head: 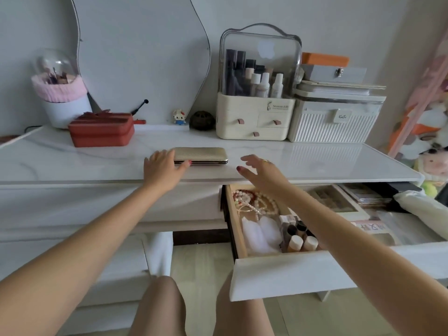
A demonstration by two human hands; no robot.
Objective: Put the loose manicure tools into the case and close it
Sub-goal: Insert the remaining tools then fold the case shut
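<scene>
At the far left of the table (pixel 72 156) stand a white pot with a pink cloth band and clear dome (pixel 59 93) and, just in front of it, a closed red box (pixel 101 130); both sit well clear of the work. Next comes the left hand (pixel 163 169), which rests against the left end of the gold case (pixel 201 155), its thumb pressed along the front edge and its fingers loosely spread over the corner rather than curled tight round it. The case lies flat near the table's front edge with its lid down, so the step in hand looks to be the very first: steadying the case to get it open. No loose manicure tools can be made out anywhere on the table, and whether they lie in the drawer cannot be told. The right hand (pixel 260 169) hovers just right of the case, fingers spread and holding nothing, apart from it. The next move probably calls for that hand to reach the seam on the right or front while the left keeps the case from sliding on the smooth top. Below the right arm the open drawer (pixel 291 275) juts out, holding beaded necklaces (pixel 252 202), cotton pads and small bottles (pixel 301 238); it could catch a forearm. Behind stand a cream cosmetics organiser (pixel 257 117) and a ribbed white box (pixel 334 122), out of the way.
</scene>
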